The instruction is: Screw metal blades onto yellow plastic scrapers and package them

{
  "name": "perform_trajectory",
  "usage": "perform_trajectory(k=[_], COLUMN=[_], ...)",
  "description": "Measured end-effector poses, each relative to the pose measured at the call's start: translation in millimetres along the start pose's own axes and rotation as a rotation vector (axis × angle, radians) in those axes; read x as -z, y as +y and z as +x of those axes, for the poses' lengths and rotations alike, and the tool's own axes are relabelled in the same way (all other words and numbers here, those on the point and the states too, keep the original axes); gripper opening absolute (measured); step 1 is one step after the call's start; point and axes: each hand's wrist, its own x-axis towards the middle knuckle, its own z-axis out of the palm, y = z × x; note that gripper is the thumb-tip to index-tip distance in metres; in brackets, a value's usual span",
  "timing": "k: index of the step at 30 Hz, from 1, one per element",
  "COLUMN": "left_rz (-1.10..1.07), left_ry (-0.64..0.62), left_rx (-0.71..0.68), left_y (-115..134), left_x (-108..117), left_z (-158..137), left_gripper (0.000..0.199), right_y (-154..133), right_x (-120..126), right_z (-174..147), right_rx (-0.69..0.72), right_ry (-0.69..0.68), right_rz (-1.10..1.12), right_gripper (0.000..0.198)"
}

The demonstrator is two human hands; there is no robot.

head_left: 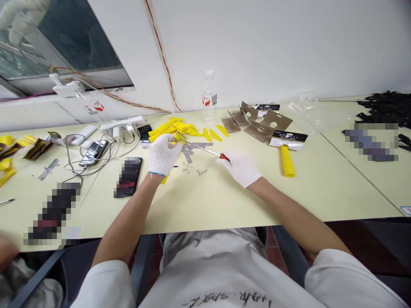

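My left hand (162, 155), in a white knit glove, is closed on a yellow plastic part (180, 137). My right hand (241, 167), gloved too, grips a screwdriver (208, 150) by its red handle. Its long metal shaft points left, and the tip is at the yellow part; whether it touches a screw is too small to tell. Below the shaft lie grey metal blades (189, 155) and small loose screws (201, 172). Behind my left hand is a pile of yellow plastic parts (175, 125), with flat yellow pieces (214, 134) to its right.
A clear bottle (209, 100) stands by the wall. Brown cardboard pieces (263, 128) and a yellow handle (287, 161) with a printed card lie to the right, black parts (385, 109) farther. Phones (128, 176), cables and a power strip (122, 122) crowd the left, near another person's arm (7, 252).
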Motion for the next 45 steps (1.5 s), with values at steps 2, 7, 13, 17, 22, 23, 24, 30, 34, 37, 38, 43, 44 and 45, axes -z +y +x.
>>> perform_trajectory(k=[2, 7, 13, 17, 22, 23, 24, 30, 34, 37, 38, 43, 44, 45], left_rz=[0.086, 0.122, 0.085, 0.083, 0.091, 0.093, 0.094, 0.093, 0.097, 0.100, 0.102, 0.115, 0.116, 0.116], left_ry=[-0.016, -0.037, 0.003, 0.025, 0.028, 0.033, 0.038, 0.056, 0.053, 0.052, 0.055, 0.064, 0.064, 0.065], left_rx=[-0.052, -0.147, -0.180, -0.149, -0.122, -0.120, -0.118, -0.124, -0.132, -0.143, -0.150, -0.172, -0.173, -0.175], left_y=[5, 8, -5, -12, -17, -17, -18, -20, -21, -22, -22, -20, -18, -17], left_x=[-3, -15, -22, -24, -26, -26, -25, -25, -29, -31, -32, -28, -27, -25], left_z=[7, 19, 11, 8, 12, 12, 12, 15, 21, 22, 21, 13, 12, 11], left_gripper=[0.022, 0.016, 0.011, 0.022, 0.034, 0.033, 0.031, 0.023, 0.016, 0.013, 0.012, 0.025, 0.028, 0.028], right_y=[3, 15, 17, 9, 6, 7, 7, 9, 12, 16, 17, 21, 21, 20], right_x=[1, 9, 15, 7, 1, 0, 0, 3, 7, 9, 9, 7, 7, 6], right_z=[2, 5, 3, 5, 2, 1, 0, 4, 6, 6, 5, 6, 6, 6], right_rx=[-0.017, -0.107, -0.223, -0.145, -0.052, -0.072, -0.081, 0.015, -0.072, -0.240, -0.275, -0.295, -0.294, -0.289], right_ry=[-0.036, -0.381, -0.547, -0.135, 0.097, 0.123, 0.139, -0.007, -0.254, -0.530, -0.601, -0.749, -0.735, -0.702], right_rz=[0.062, 0.575, 0.799, 0.453, 0.087, 0.042, 0.013, 0.164, 0.498, 0.845, 0.956, 1.216, 1.196, 1.151], right_gripper=[0.034, 0.049, 0.047, 0.028, 0.032, 0.034, 0.036, 0.038, 0.048, 0.056, 0.058, 0.060, 0.058, 0.056])
